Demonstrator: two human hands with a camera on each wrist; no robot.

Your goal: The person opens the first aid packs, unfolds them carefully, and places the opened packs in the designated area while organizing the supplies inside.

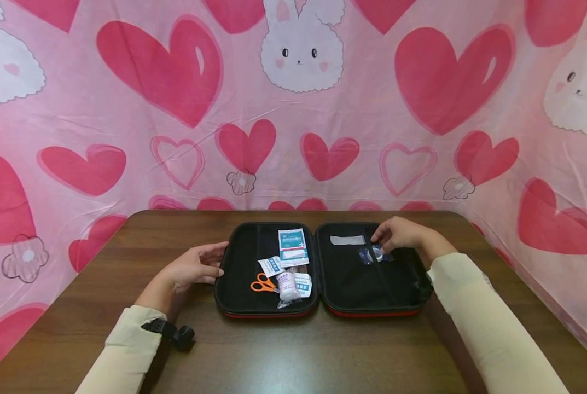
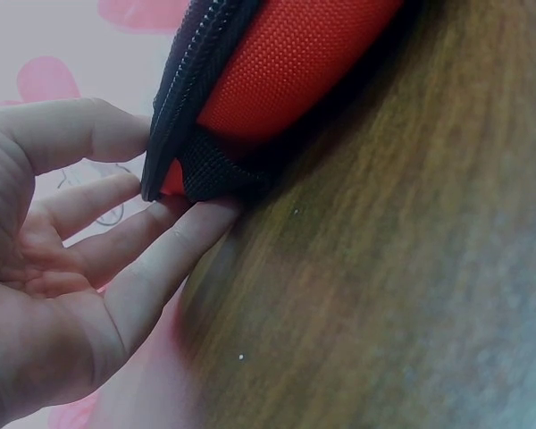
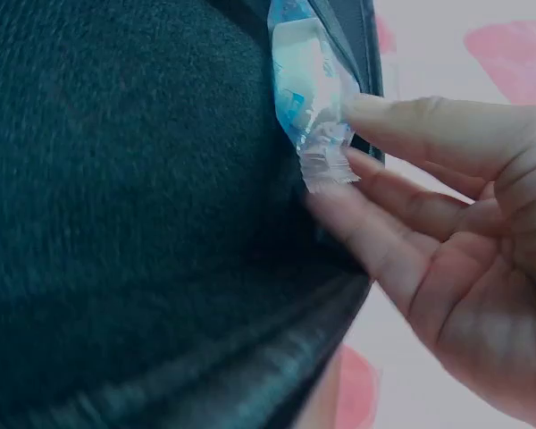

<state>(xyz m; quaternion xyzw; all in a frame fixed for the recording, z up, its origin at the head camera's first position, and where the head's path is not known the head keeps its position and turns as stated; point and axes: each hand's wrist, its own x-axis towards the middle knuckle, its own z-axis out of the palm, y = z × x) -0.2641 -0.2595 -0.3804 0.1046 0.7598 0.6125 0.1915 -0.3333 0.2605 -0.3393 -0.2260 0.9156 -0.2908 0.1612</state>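
Observation:
A black-lined, red-shelled zip case (image 1: 239, 295) lies spread open on the table. At its left edge, my left hand (image 1: 192, 267) grips the rim; in the left wrist view the thumb is on the zipper side and the fingers lie beneath, by a black fabric loop (image 2: 210, 170). Over the right half, my right hand (image 1: 404, 234) holds a small clear-and-blue packet (image 3: 317, 85) with something white inside, thumb and fingers at its end. A dark strap (image 1: 383, 273) crosses that half near the packet. A white strip-shaped packet (image 1: 347, 240) lies to the packet's upper left.
In the left half are orange-handled scissors (image 1: 262, 283), a white bottle (image 1: 287, 287), a teal-and-white packet (image 1: 293, 246), a small white packet (image 1: 271, 266) and another white-and-teal packet (image 1: 303, 285). Brown wooden table (image 1: 273, 355) surrounds the case; a patterned pink cloth (image 1: 283, 109) hangs behind.

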